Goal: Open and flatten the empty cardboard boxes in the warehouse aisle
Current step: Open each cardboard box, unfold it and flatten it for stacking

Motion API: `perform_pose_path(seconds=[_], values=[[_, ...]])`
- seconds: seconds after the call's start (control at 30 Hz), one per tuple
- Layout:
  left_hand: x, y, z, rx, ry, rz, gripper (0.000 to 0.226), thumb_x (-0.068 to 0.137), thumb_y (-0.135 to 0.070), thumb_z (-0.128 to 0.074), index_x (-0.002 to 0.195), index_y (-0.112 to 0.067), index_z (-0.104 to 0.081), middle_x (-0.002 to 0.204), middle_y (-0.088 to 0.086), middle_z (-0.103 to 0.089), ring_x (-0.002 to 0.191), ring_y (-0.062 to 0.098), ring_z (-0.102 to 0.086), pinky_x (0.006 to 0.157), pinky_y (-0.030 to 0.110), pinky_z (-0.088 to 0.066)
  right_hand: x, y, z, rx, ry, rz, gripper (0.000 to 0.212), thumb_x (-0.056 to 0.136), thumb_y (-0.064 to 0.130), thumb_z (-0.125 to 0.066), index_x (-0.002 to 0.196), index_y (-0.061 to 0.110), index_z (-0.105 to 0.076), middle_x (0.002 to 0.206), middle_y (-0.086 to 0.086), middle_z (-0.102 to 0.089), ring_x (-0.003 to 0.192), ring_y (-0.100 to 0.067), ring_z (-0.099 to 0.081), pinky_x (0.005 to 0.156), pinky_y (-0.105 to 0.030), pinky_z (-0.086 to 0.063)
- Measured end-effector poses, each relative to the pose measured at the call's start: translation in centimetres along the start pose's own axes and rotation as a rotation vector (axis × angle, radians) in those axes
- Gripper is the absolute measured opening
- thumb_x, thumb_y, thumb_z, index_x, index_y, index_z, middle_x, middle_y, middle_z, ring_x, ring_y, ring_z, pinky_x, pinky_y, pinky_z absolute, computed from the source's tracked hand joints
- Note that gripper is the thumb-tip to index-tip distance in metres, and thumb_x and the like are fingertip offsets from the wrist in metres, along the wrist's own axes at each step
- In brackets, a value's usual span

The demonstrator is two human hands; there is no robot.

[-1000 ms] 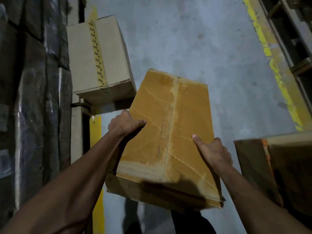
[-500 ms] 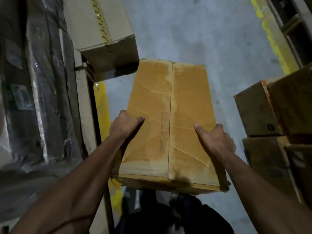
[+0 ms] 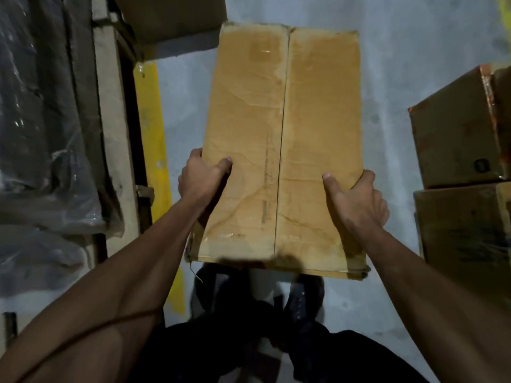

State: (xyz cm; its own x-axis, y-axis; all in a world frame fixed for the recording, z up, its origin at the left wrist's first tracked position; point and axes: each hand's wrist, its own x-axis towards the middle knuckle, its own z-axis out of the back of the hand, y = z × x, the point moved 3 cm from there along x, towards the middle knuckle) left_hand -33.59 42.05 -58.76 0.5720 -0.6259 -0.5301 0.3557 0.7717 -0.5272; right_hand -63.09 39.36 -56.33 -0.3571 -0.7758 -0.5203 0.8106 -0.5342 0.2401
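a: where was the cardboard box (image 3: 282, 139) at that moment?

b: held up in front of the person, above the grey aisle floor (image 3: 387, 51) and the dark shoes (image 3: 301, 294). its broad top face was turned toward the camera, with the two flaps meeting at a centre seam (image 3: 280, 161).

a: and the hands?

b: the left hand (image 3: 201, 181) gripped the left edge, thumb on the top face and fingers curled round the side. the right hand (image 3: 356, 200) gripped the right edge the same way, thumb on the face and fingers wrapped over the edge. both sat on the near half of the box.

a: which way did the long axis run?

b: straight away from the body. the seam ran along it, lying between the two thumbs, nearer the right thumb than the left, by my reading. the far end was well out of reach of either hand.

a: so the opening move?

b: i'd judge it turned on that seam. the flaps looked closed, and whether any tape held them was unclear. the box was not flattened yet.

a: anything nearby?

b: two stacked brown boxes (image 3: 464, 172) to the right, plastic-wrapped goods (image 3: 41, 134) to the left, and a yellow floor line (image 3: 152, 139) beside the box.
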Motion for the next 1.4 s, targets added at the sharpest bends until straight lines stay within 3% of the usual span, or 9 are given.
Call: perform_pose_path(seconds=[0.4, 0.53, 0.6, 0.7, 0.83, 1.0, 1.17, 1.27, 1.4], values=[[2.6, 3.5, -5.4, 0.114, -0.113, -0.184, 0.063, 0.090, -0.052, -0.059, 0.138, -0.014, -0.043, 0.133, 0.011, -0.059, 0.120, 0.038, -0.054, 0.097, 0.045, -0.043, 3.5, -2.5, -6.6, 0.032, -0.147, 0.084, 0.079, 0.091, 0.071, -0.046, 0.143, 0.014, -0.029, 0.127, -0.020, -0.056, 0.115, -0.043, -0.052, 0.098, -0.048, -0.037], [2.5, 3.5, -5.7, 0.119, -0.122, -0.219, 0.072, 0.091, -0.054, -0.056, 0.147, -0.015, -0.031, 0.141, 0.011, -0.053, 0.126, 0.039, -0.051, 0.101, 0.047, -0.039, 3.5, -3.0, -7.0, 0.036, -0.211, 0.153, 0.081, 0.092, 0.070, -0.045, 0.149, 0.018, -0.020, 0.127, -0.019, -0.058, 0.113, -0.044, -0.055, 0.099, -0.051, -0.038], [2.3, 3.8, -5.6, 0.121, -0.131, -0.289, 0.076, 0.093, -0.054, -0.054, 0.153, -0.021, -0.020, 0.145, 0.010, -0.050, 0.126, 0.039, -0.050, 0.101, 0.047, -0.039, 3.4, -2.9, -7.1, 0.069, -0.211, 0.178, 0.081, 0.091, 0.070, -0.045, 0.151, 0.025, -0.013, 0.134, -0.017, -0.054, 0.117, -0.044, -0.054, 0.101, -0.053, -0.036], [1.5, 4.0, -5.6, 0.190, -0.120, -0.406, 0.065, 0.097, -0.054, -0.048, 0.152, -0.029, -0.022, 0.150, 0.010, -0.041, 0.123, 0.040, -0.051, 0.096, 0.046, -0.040, 2.9, -3.0, -7.3, 0.104, -0.194, 0.193, 0.074, 0.093, 0.068, -0.043, 0.150, 0.029, -0.015, 0.145, -0.014, -0.042, 0.122, -0.044, -0.050, 0.102, -0.053, -0.036], [-0.3, 5.9, -5.4, 0.308, -0.021, -0.456, 0.063, 0.098, -0.057, -0.045, 0.151, -0.032, -0.022, 0.153, 0.014, -0.029, 0.127, 0.039, -0.047, 0.097, 0.048, -0.043, 0.8, -3.6, -7.6, 0.024, -0.128, 0.227, 0.065, 0.095, 0.068, -0.036, 0.149, 0.035, -0.017, 0.141, -0.014, -0.035, 0.121, -0.039, -0.047, 0.097, -0.051, -0.039], [-4.4, 10.0, -4.2, 0.456, 0.187, -0.440, 0.079, 0.093, -0.065, -0.047, 0.155, -0.034, -0.010, 0.151, 0.019, -0.024, 0.131, 0.042, -0.042, 0.102, 0.050, -0.042, -3.8, -6.5, -7.6, -0.137, 0.044, 0.202, 0.079, 0.092, 0.073, -0.040, 0.156, 0.042, -0.004, 0.147, -0.016, -0.025, 0.130, -0.041, -0.039, 0.101, -0.051, -0.037], [-7.8, 13.0, -3.8, 0.498, 0.357, -0.389, 0.112, 0.079, -0.070, -0.065, 0.157, -0.033, 0.005, 0.154, 0.021, -0.012, 0.135, 0.044, -0.040, 0.108, 0.050, -0.039, -7.1, -8.9, -7.7, -0.211, 0.149, 0.222, 0.104, 0.079, 0.075, -0.061, 0.156, 0.040, -0.001, 0.151, -0.018, -0.020, 0.136, -0.042, -0.034, 0.102, -0.053, -0.038], [-8.2, 13.1, -4.0, 0.545, 0.321, -0.401, 0.118, 0.077, -0.058, -0.075, 0.157, -0.033, 0.007, 0.150, 0.022, -0.017, 0.128, 0.045, -0.046, 0.104, 0.049, -0.043, -7.5, -9.1, -7.9, -0.204, 0.175, 0.214, 0.114, 0.073, 0.071, -0.071, 0.156, 0.040, 0.002, 0.151, -0.019, -0.018, 0.137, -0.041, -0.031, 0.104, -0.055, -0.037], [-8.1, 13.3, -4.5, 0.516, 0.188, -0.444, 0.108, 0.077, -0.041, -0.082, 0.156, -0.034, -0.007, 0.135, 0.021, -0.034, 0.106, 0.043, -0.057, 0.088, 0.046, -0.051, -7.1, -8.9, -7.9, -0.232, 0.216, 0.226, 0.124, 0.071, 0.067, -0.076, 0.156, 0.037, 0.009, 0.149, -0.020, -0.014, 0.137, -0.041, -0.028, 0.105, -0.054, -0.036]])
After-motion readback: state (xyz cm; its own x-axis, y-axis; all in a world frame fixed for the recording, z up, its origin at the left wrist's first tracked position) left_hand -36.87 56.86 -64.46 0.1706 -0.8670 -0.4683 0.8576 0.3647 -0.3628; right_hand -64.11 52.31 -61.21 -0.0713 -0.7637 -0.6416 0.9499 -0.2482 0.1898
